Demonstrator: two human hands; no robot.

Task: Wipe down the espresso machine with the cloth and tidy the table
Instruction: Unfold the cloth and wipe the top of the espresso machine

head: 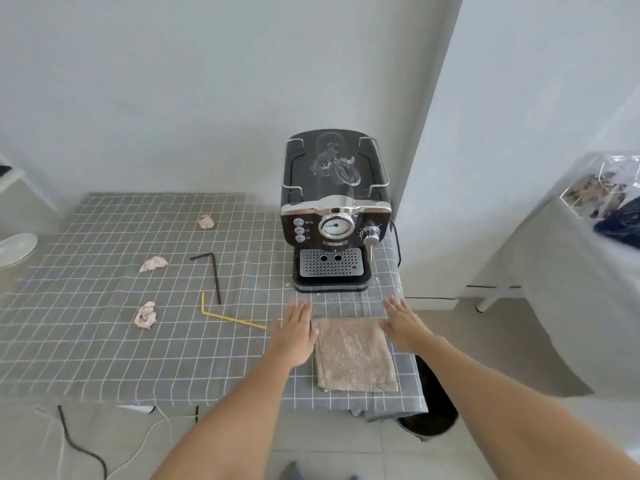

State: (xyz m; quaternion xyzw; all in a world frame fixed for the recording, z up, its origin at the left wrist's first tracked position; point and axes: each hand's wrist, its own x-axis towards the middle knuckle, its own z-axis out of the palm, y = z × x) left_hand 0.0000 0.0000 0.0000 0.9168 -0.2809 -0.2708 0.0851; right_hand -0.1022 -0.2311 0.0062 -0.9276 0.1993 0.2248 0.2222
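Reaching forward over a bench draped in a grey grid-patterned covering, a person's two bare hands lie flat on either side of a folded beige cloth. Left hand sits just beside the cloth's left edge, right hand at its far right corner, fingers of both straight and slightly spread, holding nothing. Beyond the cloth, against the wall, stands a black and chrome espresso machine with white smears on its top. Left of the cloth lie a bent yellow straw and a bent black straw. Further left of the cloth are three crumpled tissues, well apart from one another. A black bin stands on the floor beneath the bench's near right corner.
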